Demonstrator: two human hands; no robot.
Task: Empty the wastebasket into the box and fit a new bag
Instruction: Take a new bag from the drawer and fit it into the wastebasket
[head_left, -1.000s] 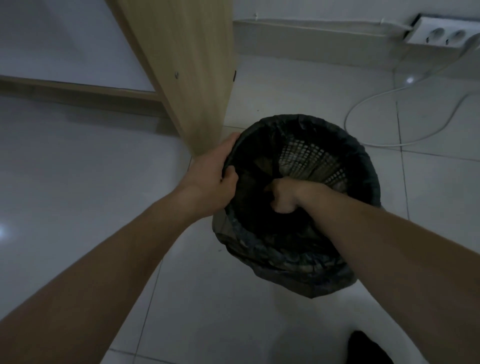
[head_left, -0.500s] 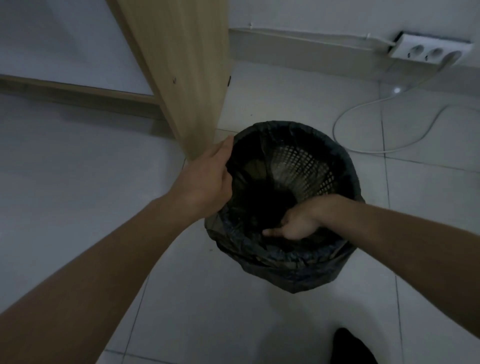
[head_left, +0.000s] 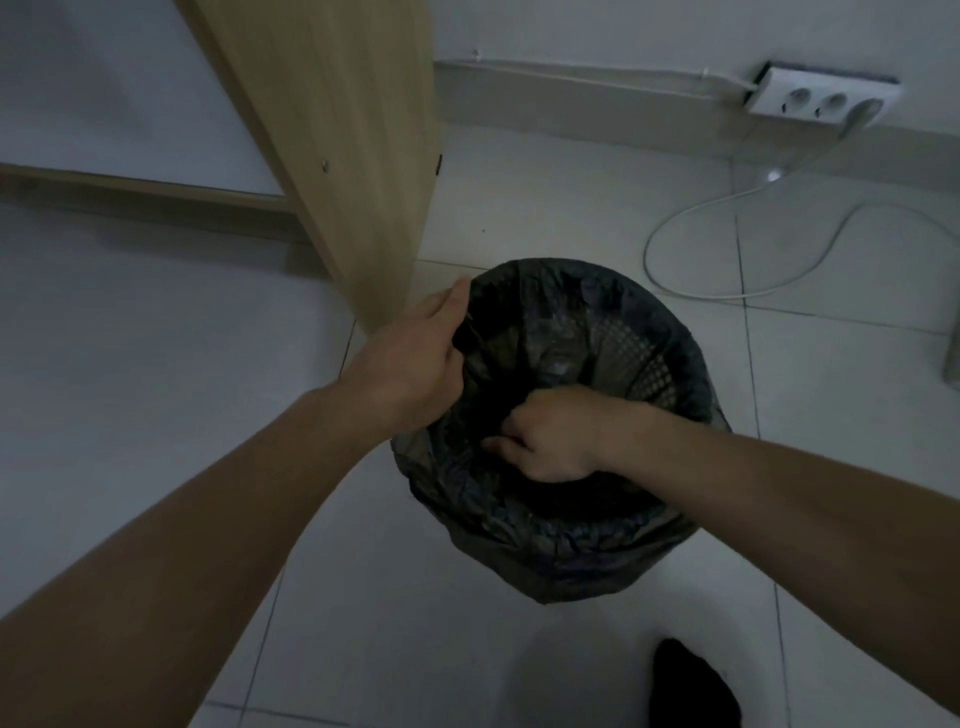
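Observation:
A round mesh wastebasket (head_left: 644, 364) stands on the tiled floor, lined with a thin black bag (head_left: 561, 545) whose edge is folded down over the rim. My left hand (head_left: 415, 364) grips the bag at the basket's left rim. My right hand (head_left: 550, 441) is inside the opening near the front, fingers closed on the bag's film. The basket's bottom is dark and I cannot see into it. No box is in view.
A wooden furniture panel (head_left: 353, 156) stands just left of the basket. A white power strip (head_left: 821, 98) lies by the back wall, its cable (head_left: 727, 291) looping over the floor to the right. A dark foot (head_left: 691, 686) shows at the bottom.
My right hand went from deep in the basket to the front wall, then closed on the film. My left hand stays at the left rim.

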